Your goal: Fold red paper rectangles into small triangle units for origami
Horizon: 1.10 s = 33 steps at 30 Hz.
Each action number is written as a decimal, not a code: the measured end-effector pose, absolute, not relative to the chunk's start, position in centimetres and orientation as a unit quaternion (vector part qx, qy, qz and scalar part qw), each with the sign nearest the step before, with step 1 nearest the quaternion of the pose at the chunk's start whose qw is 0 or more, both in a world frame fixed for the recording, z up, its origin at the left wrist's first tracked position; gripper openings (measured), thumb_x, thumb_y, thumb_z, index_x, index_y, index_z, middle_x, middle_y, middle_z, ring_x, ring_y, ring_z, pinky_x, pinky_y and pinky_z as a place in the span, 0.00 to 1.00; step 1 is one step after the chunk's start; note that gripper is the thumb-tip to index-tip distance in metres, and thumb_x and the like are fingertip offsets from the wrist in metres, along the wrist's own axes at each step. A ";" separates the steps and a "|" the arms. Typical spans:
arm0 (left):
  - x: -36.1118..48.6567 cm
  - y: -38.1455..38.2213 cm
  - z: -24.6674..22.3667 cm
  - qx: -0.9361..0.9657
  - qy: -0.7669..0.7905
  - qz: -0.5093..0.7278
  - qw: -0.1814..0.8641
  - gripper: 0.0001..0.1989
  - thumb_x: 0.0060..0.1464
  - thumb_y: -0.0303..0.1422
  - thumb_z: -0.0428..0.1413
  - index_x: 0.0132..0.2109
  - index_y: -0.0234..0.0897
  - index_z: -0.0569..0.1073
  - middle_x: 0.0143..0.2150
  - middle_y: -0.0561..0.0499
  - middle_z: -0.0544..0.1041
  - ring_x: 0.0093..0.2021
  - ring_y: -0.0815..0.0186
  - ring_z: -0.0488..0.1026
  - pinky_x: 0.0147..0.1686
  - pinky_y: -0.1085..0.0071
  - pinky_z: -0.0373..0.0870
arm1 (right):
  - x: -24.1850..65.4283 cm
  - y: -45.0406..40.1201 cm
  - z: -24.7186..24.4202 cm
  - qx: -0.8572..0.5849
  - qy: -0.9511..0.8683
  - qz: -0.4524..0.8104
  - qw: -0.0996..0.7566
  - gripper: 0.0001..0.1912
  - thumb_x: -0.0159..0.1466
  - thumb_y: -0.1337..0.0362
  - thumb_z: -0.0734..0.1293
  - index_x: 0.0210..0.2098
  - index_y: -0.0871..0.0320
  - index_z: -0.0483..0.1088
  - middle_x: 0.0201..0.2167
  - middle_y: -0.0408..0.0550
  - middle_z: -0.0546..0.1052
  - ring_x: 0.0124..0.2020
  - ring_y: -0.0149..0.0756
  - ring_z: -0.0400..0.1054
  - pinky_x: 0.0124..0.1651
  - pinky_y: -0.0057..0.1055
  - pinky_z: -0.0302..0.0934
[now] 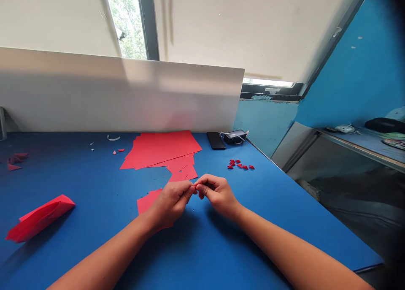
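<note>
My left hand (174, 200) and my right hand (217, 193) meet over the middle of the blue table. Between their pinched thumbs and fingers is a tiny piece of red paper (195, 188), mostly hidden by the fingertips. Partly under my left hand lies a red paper sheet (147, 202). Smaller cut red pieces (187, 172) lie just beyond the hands, in front of a stack of large red sheets (161, 148). To the right, several small folded red paper triangles (239, 165) form a loose group.
A folded red paper (41, 218) rests at the left, with red scraps (14, 161) farther back. At the back right are a black phone (216, 140) and a black device with a white cable (235, 136). A white board (126, 96) stands along the back edge.
</note>
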State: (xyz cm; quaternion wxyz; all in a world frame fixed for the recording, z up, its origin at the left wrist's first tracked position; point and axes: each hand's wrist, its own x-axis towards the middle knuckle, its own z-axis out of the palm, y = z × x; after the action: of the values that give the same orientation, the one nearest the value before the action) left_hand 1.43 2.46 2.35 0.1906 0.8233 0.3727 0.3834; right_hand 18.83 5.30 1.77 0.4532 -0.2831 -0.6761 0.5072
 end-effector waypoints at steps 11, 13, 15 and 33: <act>1.4 2.5 2.3 0.797 0.404 0.388 0.227 0.15 0.63 0.31 0.43 0.27 0.35 0.62 0.22 0.56 0.64 0.22 0.73 0.56 0.23 0.75 0.52 | 19.1 5.5 1.5 -0.277 -0.639 0.574 0.429 0.13 0.56 0.55 0.72 0.28 0.60 0.72 0.21 0.43 0.73 0.24 0.31 0.66 0.32 0.31 0.60; 1.4 2.7 2.1 0.790 0.396 0.389 0.260 0.16 0.64 0.33 0.42 0.27 0.36 0.61 0.22 0.57 0.64 0.22 0.73 0.55 0.23 0.76 0.53 | 19.1 5.6 1.4 -0.262 -0.626 0.598 0.426 0.13 0.56 0.55 0.72 0.28 0.60 0.71 0.22 0.43 0.73 0.24 0.31 0.66 0.32 0.31 0.59; 1.2 3.0 1.8 0.789 0.400 0.383 0.265 0.15 0.64 0.33 0.41 0.28 0.36 0.62 0.22 0.57 0.63 0.22 0.73 0.55 0.23 0.76 0.53 | 19.0 5.7 1.1 -0.254 -0.621 0.605 0.429 0.14 0.56 0.55 0.72 0.28 0.59 0.70 0.21 0.43 0.73 0.24 0.31 0.66 0.32 0.31 0.59; 0.3 3.2 1.9 0.866 0.405 0.292 0.017 0.17 0.64 0.34 0.44 0.30 0.37 0.73 0.27 0.53 0.76 0.26 0.70 0.69 0.27 0.73 0.54 | 18.5 6.3 -0.6 -0.231 -0.605 0.626 0.435 0.13 0.56 0.56 0.72 0.32 0.60 0.73 0.25 0.44 0.73 0.27 0.34 0.69 0.35 0.34 0.63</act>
State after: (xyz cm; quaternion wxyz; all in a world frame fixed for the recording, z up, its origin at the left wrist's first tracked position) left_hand 0.35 3.24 1.87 0.0174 0.8662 0.4055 0.2915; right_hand 18.53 6.33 -0.57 0.4351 -0.2306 -0.6050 0.6257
